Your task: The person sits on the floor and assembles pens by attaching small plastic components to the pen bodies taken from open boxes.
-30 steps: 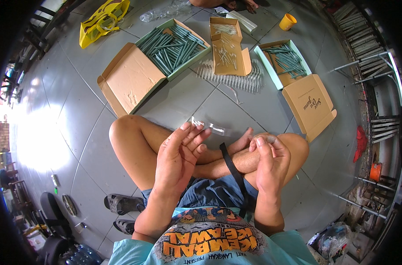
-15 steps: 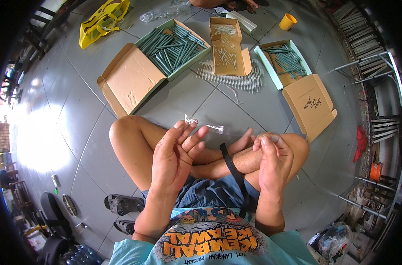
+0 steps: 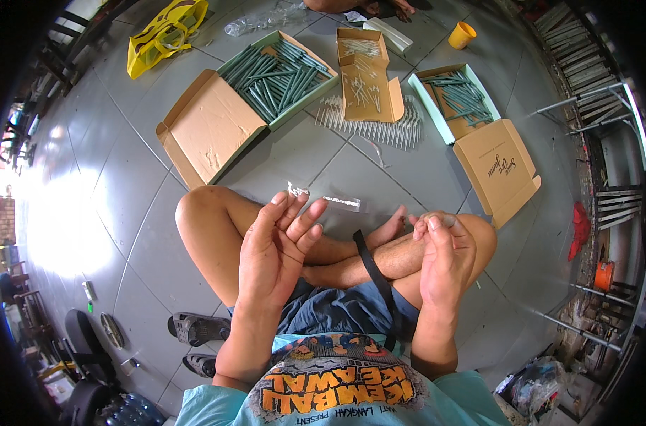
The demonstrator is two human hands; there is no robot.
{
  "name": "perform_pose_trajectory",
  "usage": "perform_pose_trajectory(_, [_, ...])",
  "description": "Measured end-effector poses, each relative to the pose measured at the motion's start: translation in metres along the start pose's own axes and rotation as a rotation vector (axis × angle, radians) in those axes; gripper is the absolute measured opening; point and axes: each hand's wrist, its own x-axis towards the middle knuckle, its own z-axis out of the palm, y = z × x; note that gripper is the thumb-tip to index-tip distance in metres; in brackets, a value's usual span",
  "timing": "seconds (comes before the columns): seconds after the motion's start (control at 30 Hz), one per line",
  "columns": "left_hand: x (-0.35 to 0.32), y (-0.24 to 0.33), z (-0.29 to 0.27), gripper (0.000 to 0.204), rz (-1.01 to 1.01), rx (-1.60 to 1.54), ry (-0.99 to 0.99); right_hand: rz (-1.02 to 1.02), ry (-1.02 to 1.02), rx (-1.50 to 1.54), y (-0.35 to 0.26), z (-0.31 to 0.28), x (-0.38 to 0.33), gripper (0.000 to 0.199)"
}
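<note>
A thin, clear plastic strip (image 3: 343,204) with white print is stretched between my hands above my crossed legs. Its crumpled left end shows at the fingertips of my left hand (image 3: 269,252), where thumb and forefinger close on it. My right hand (image 3: 445,259) is closed in a pinch over my right shin; the strip's far end runs toward these fingertips and is hard to see there. Ahead on the floor lies a row of clear plastic pieces with pale sticks (image 3: 380,133), side by side.
An open box of green sticks (image 3: 284,78) stands ahead left, a smaller one (image 3: 465,99) ahead right. Between them is a cardboard box with thin white pieces (image 3: 365,89). A yellow bag (image 3: 163,39), an orange cup (image 3: 463,35) and another person's hand (image 3: 406,11) are farther off.
My left hand has moved slightly left, with the strip's end going along. My right hand has shifted a little to the right. The boxes have not moved.
</note>
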Motion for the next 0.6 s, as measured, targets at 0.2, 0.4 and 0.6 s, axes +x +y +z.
perform_pose_trajectory(0.2, [0.001,0.001,-0.002,0.020,0.009,-0.015,-0.016,0.027,0.030,0.037,-0.002,-0.002,0.001,0.011])
perform_pose_trajectory(0.4, [0.002,0.003,-0.003,0.020,0.019,-0.032,-0.027,0.003,0.028,0.052,0.001,-0.009,0.004,0.009])
perform_pose_trajectory(0.6, [0.002,0.006,-0.003,0.019,0.019,-0.033,-0.046,-0.003,0.040,0.060,0.002,-0.012,0.005,0.009])
